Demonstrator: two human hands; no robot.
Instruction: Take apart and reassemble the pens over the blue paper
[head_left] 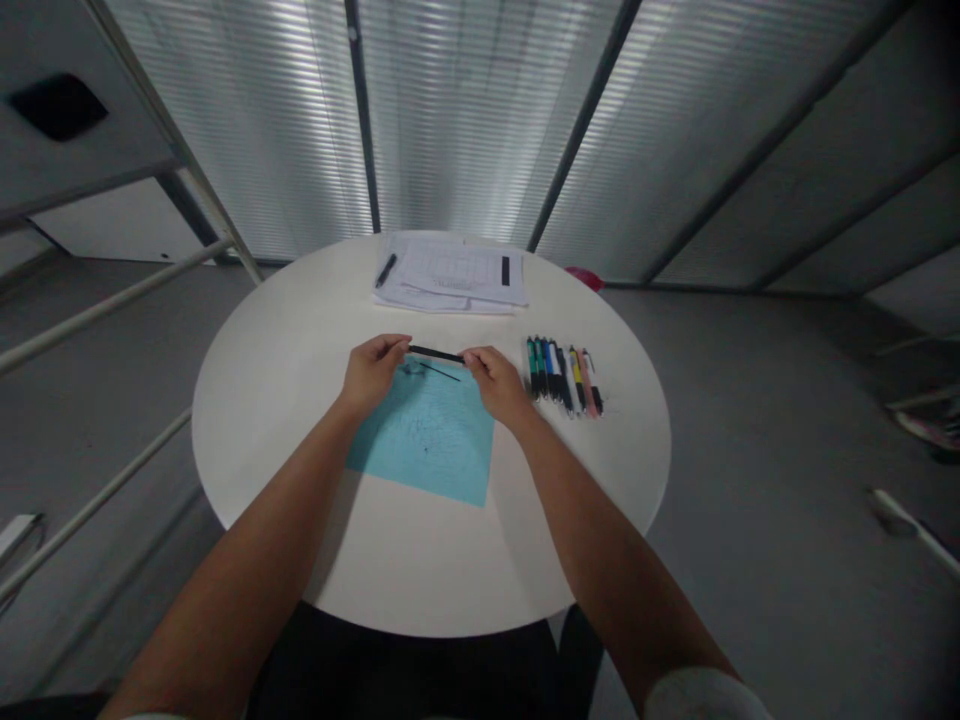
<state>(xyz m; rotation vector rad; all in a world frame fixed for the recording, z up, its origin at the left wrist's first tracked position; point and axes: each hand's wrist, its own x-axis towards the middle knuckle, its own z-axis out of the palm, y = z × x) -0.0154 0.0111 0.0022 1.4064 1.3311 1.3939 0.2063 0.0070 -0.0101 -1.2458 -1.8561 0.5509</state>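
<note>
Above the blue paper's [427, 440] far edge, the left hand [373, 372] and right hand [491, 382] pinch opposite ends of a slim black pen [436, 354]. It looks light, stiff, perhaps slippery (likely plastic), best held by its ends. A thin dark rod [439, 372] lies nearer; glossy pens [556, 370] line up right on the smooth, round table [259, 390].

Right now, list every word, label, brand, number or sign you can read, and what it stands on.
None can be read.
White printed paper sheets: print too small and blurred.
Light-blue paper sheet: dark marks, unreadable.
Row of multicoloured slim pens: no legible lettering.
Slim black held rod: none legible.
</note>
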